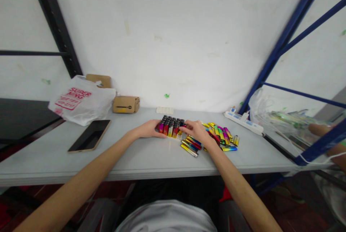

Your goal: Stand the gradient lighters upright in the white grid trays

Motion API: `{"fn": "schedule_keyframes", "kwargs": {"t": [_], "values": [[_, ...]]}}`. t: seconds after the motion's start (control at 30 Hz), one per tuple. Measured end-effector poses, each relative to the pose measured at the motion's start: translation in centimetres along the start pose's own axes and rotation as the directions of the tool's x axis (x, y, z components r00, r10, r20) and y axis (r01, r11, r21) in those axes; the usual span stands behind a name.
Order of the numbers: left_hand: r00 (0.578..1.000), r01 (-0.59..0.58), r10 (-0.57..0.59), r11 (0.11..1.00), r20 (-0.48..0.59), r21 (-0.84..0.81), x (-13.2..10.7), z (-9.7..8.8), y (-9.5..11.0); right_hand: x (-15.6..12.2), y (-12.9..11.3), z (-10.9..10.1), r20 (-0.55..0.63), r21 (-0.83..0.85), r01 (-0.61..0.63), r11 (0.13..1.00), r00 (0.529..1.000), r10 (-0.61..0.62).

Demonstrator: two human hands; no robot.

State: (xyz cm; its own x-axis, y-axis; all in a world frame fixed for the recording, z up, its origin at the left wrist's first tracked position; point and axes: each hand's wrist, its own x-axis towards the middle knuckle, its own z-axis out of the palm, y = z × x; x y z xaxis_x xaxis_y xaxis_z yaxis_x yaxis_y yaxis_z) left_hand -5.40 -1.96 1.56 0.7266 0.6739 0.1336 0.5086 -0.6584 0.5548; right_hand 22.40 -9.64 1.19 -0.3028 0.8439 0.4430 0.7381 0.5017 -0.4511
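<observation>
I find the bench [151, 158] brightly and diffusely lit from above; the white wall [173, 37] reads pale, the floor [93, 191] dim. Highlights mark the blue rack post [282, 44] and metallic lighters [222, 136]. Wide-angle distortion slants the uprights. At right, another person's arm [321, 131] appears blurred.

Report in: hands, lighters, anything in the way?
Left hand at left side of upright lighters. Right hand at their right. Loose lighters beside right hand. Phone out of the way.
</observation>
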Motion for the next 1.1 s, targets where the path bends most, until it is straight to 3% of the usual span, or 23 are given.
{"fn": "schedule_keyframes", "kwargs": {"t": [0.27, 0.53, 0.87, 1.1], "values": [[1.000, 0.001, -0.001, 1.000, -0.010, -0.003, -0.1, 0.0, 0.3, 0.0, -0.5, -1.3, 0.076, -0.102, 0.023, 0.995, 0.997, -0.015], [1.000, -0.001, 0.001, 1.000, 0.004, 0.023, -0.1, 0.0, 0.2, 0.3, -0.1, -0.2, 0.046, -0.280, -0.033, 0.960, 0.998, 0.047], [1.000, -0.003, 0.004, 0.998, -0.010, 0.059, 0.1, -0.1, -0.2, -0.8, 2.4, -3.4, -0.022, -0.193, -0.036, 0.981, 0.999, 0.032], [1.000, 0.008, -0.008, 1.000, -0.009, 0.027, -0.1, -0.1, 0.2, -0.5, 3.5, -1.5, 0.176, -0.247, -0.003, 0.969, 0.983, 0.048]]}}
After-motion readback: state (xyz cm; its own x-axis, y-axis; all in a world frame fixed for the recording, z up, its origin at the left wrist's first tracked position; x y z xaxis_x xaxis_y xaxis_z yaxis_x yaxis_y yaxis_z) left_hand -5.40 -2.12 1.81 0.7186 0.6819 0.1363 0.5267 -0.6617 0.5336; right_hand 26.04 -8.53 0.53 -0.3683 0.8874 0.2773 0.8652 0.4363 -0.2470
